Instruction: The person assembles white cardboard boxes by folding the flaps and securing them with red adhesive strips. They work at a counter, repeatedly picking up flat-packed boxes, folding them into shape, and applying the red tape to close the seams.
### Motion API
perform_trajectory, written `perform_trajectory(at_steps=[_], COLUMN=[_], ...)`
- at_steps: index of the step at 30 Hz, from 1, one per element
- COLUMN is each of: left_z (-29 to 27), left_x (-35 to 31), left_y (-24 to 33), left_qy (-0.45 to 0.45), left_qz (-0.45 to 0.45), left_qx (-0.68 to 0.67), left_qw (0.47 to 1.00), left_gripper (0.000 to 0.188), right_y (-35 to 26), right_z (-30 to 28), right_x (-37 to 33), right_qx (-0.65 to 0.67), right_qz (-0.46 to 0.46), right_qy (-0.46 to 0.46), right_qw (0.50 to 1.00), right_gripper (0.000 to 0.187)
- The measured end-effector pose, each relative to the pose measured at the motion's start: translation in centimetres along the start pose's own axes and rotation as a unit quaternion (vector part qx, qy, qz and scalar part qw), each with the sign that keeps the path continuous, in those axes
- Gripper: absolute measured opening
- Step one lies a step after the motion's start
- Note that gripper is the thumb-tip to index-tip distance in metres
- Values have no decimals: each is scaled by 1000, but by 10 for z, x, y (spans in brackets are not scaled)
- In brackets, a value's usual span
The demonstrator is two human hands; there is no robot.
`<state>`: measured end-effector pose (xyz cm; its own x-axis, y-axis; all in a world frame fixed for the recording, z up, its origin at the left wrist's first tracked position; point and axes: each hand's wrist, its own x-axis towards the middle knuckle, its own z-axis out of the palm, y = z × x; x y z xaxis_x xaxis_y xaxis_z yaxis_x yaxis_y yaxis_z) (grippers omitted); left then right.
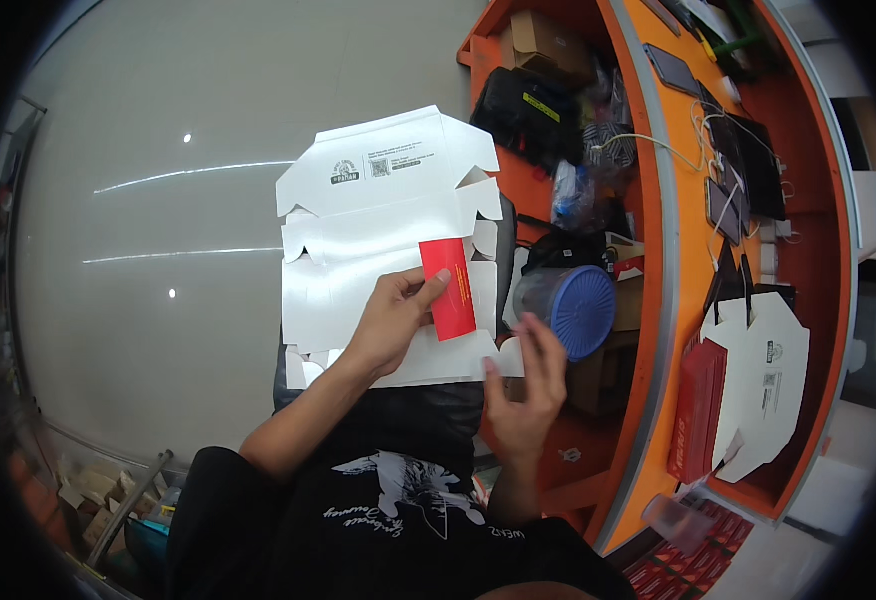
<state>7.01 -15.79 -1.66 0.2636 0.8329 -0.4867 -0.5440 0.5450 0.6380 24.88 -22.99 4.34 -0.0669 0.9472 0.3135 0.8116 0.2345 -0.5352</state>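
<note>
Across my lap lies an unfolded white cardboard box blank (368,215), with cut flaps, slots and a small printed patch on its far panel. Above its right half, my left hand (398,310) pinches a flat red card (451,300) between thumb and fingers. My right hand (528,385) is at the blank's near right corner, fingers apart, with nothing visible in it. A clear tub with a ribbed blue lid (584,312) stands just beyond my right fingers.
To my right runs an orange counter (663,420) with phones, cables, a stack of red boxes (698,410) and another white box blank (766,390). Its lower shelf holds a black case (526,115), a brown carton (548,48) and plastic bags. Shiny grey floor (178,220) spreads to the left.
</note>
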Motion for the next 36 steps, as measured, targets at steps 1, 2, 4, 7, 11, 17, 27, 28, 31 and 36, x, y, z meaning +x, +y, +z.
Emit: perform_trajectory(at_steps=[1,2,4,7,11,17,27,28,31,36], left_z=[-3,-2,1,2,4,18,22,22,14,17], left_x=[2,3,7,10,11,7,-3,-4,-2,-2], left_y=[1,1,-1,-7,-8,-25,-34,-36,-41,-30], left_qy=[3,3,8,10,-3,29,64,65,66,64], left_qz=[-7,-13,-3,-6,-26,40,123,132,171,150], left_qx=[1,2,9,19,9,128,221,220,289,292], left_qw=[1000,1000,1000,1000,1000,991,965,964,940,942], left_gripper=[34,35,35,34,33,33,32,31,30,29], right_y=[2,10,31,27,7,-6,5,3,-1,4], right_z=[-3,-4,-2,8,20,34,47,48,50,52], right_x=[-2,-9,-29,-39,-25,10,-6,-5,-5,-4], right_qx=[2,106,304,413,244,15,40,32,10,5], right_qz=[62,141,291,295,153,-33,0,-7,-14,-44], right_qy=[38,29,10,14,39,23,45,52,61,96], right_qw=[997,984,907,861,957,999,998,998,998,994], right_gripper=[50,46,37,22,17,14,17,17,15,25])
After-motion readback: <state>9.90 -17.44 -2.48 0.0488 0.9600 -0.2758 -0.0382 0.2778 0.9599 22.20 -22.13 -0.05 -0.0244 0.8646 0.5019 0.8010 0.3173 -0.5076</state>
